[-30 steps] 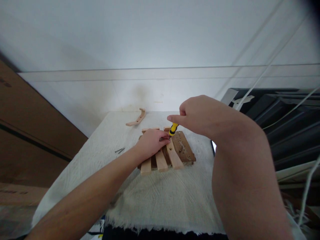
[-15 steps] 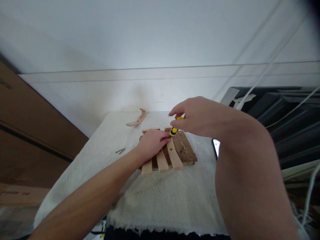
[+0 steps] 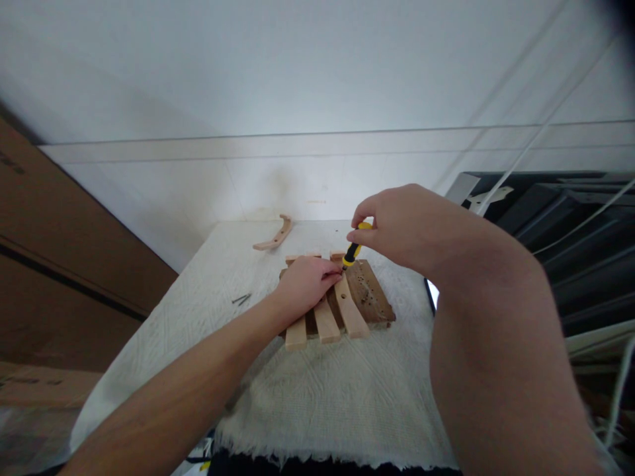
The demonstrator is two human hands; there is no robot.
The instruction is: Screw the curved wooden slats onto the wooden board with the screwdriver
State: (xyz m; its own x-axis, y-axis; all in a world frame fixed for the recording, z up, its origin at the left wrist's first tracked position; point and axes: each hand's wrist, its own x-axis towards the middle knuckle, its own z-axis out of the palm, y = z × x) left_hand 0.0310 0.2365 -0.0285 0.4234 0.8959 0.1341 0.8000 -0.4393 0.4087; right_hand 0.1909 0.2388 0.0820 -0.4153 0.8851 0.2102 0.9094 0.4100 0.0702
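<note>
My right hand is closed round a small screwdriver with a yellow and black handle, held nearly upright with its tip down on a pale wooden slat. My left hand lies over the slats, fingers pinched at the screwdriver's tip; what they pinch is hidden. Three pale slats lie across a dark brown wooden board that has several small holes. The assembly rests on a white cloth covering a small table.
A curved pale wooden piece lies at the table's far left corner. A few dark screws lie on the cloth left of the slats. A lit phone edge shows behind my right arm. Cardboard stands left; black panels and white cables stand right.
My right hand regripped the screwdriver handle, fingers opening and closing round it as it turned. The left hand stayed on the slats. The view shifted slightly.
</note>
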